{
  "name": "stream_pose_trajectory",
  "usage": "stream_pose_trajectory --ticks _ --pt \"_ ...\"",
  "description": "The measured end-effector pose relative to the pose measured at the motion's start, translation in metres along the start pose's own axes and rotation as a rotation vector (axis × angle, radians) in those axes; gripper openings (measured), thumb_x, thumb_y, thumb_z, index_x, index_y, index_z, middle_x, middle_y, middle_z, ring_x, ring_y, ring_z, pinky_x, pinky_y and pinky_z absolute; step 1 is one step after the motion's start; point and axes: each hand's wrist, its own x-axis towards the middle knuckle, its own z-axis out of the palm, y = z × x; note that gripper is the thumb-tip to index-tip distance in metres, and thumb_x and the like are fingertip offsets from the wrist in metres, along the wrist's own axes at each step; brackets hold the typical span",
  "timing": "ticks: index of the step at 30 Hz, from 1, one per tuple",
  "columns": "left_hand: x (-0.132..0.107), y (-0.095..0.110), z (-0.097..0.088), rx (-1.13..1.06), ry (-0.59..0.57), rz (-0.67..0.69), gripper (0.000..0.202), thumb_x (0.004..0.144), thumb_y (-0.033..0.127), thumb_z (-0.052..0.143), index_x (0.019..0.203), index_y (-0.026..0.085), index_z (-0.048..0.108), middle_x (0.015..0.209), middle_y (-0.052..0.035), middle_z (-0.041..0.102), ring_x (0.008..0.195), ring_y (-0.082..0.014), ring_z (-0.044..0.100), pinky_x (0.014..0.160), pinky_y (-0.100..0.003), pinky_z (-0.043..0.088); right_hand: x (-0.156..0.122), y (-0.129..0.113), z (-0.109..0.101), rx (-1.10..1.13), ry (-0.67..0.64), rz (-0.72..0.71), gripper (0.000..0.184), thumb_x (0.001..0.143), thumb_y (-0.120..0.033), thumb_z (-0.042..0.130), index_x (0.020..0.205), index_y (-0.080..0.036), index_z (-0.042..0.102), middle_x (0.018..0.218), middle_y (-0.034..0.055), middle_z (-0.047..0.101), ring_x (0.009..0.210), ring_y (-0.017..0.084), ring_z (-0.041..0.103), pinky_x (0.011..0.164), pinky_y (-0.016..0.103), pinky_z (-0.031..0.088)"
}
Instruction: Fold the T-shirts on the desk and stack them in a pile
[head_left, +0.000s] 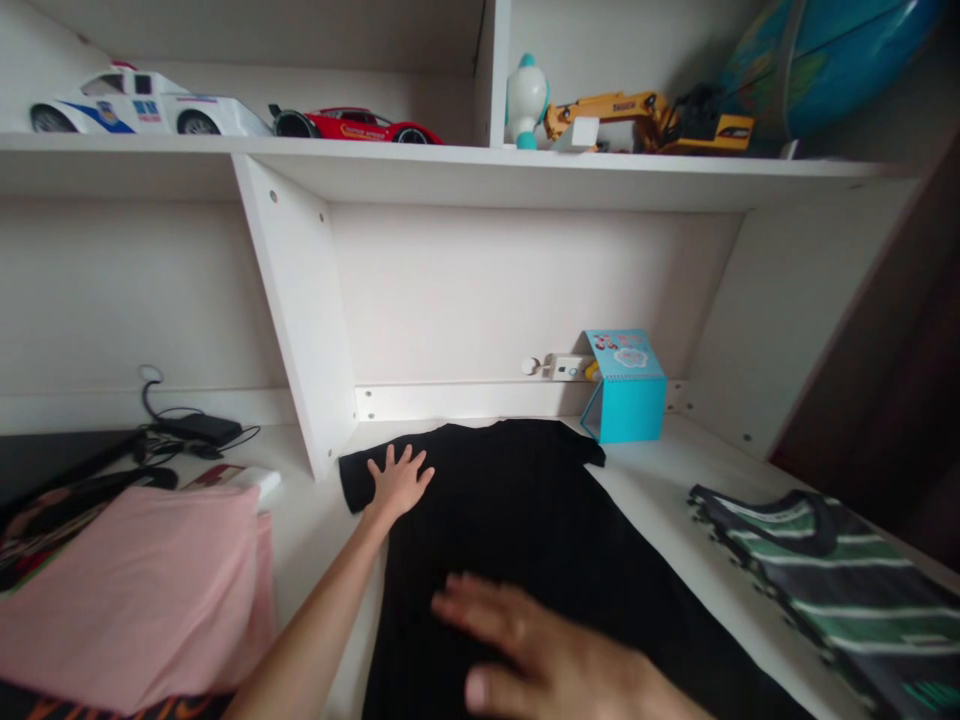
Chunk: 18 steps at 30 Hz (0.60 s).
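One black shirt [510,510] beneath fingers [406,456]

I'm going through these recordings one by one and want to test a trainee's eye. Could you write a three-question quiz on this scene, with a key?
1. Multiple choice: where is the person's left hand?
A) On the pink cloth
B) On the black shirt
C) On the blue calendar

2. True or false: the right hand shows more sharply than the left.

3. Fill in the colour: on the shelf, a ___ toy car stands beside the white police car.

Key:
1. B, fingers spread, near one sleeve.
2. False; the right hand is blurred.
3. Red.
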Motion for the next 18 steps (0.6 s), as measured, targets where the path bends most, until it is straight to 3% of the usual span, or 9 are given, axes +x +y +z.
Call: stream_pose_trajectory --ticks 1,4,6,9,14,18 --pt "-0.001 0.005 0.000 0.009 0.042 0.046 0.054 0.086 0.055 0.019 0.132 0.031 0.034 0.143 -0.0049 0.024 0.131 -0.0368 0.007 0.094 -0.067 0.010 0.012 0.021 -0.012 -0.015 0.028 0.059 0.056 0.089 -0.052 0.023 0.139 -0.028 0.015 0.145 0.0027 0.015 0.132 0.024 0.010 0.103 0.048 0.017" --pt "-0.007 0.015 0.003 -0.015 0.029 0.124 0.056 0.085 0.058 0.018 0.135 0.033 0.027 0.145 -0.0029 0.018 0.132 -0.0342 0.005 0.096 -0.064 0.010 0.047 0.094 -0.033 -0.216 0.125 0.552 0.058 0.087 -0.054 0.025 0.139 -0.027 0.017 0.146 0.0022 0.009 0.133 0.024 0.000 0.104 0.047 0.012" --pt "-0.009 0.015 0.006 -0.030 -0.042 0.091 0.061 0.082 0.063 0.017 0.135 0.035 0.025 0.145 -0.0029 0.017 0.131 -0.0359 0.006 0.096 -0.063 0.011 0.058 0.135 -0.033 -0.242 0.137 0.697 0.060 0.087 -0.054 0.025 0.139 -0.026 0.018 0.146 0.0039 0.012 0.133 0.027 0.002 0.102 0.050 0.015" --pt "-0.010 0.009 0.011 -0.028 -0.057 0.034 0.067 0.078 0.069 0.016 0.136 0.035 0.024 0.145 -0.0039 0.018 0.131 -0.0364 0.007 0.097 -0.061 0.012 0.054 0.174 -0.024 -0.250 0.146 0.778 0.059 0.087 -0.053 0.024 0.139 -0.026 0.019 0.145 0.0035 0.017 0.132 0.025 0.009 0.102 0.045 0.016" --pt "-0.007 0.003 0.015 -0.026 -0.017 0.015 0.076 0.075 0.072 0.014 0.137 0.030 0.022 0.145 -0.0062 0.016 0.131 -0.0348 0.007 0.099 -0.059 0.012 0.040 0.195 -0.021 -0.277 0.178 0.874 0.058 0.089 -0.049 0.015 0.139 -0.020 0.015 0.145 0.0053 0.015 0.133 0.021 0.009 0.102 0.050 0.013" --pt "-0.006 0.002 0.017 -0.039 -0.024 0.025 0.078 0.075 0.073 0.013 0.138 0.028 0.022 0.145 -0.0069 0.016 0.132 -0.0345 0.007 0.099 -0.059 0.011 0.040 0.171 -0.023 -0.301 0.177 0.864 0.060 0.088 -0.052 0.021 0.138 -0.019 0.020 0.145 0.0086 0.015 0.133 0.025 0.006 0.101 0.056 0.008"
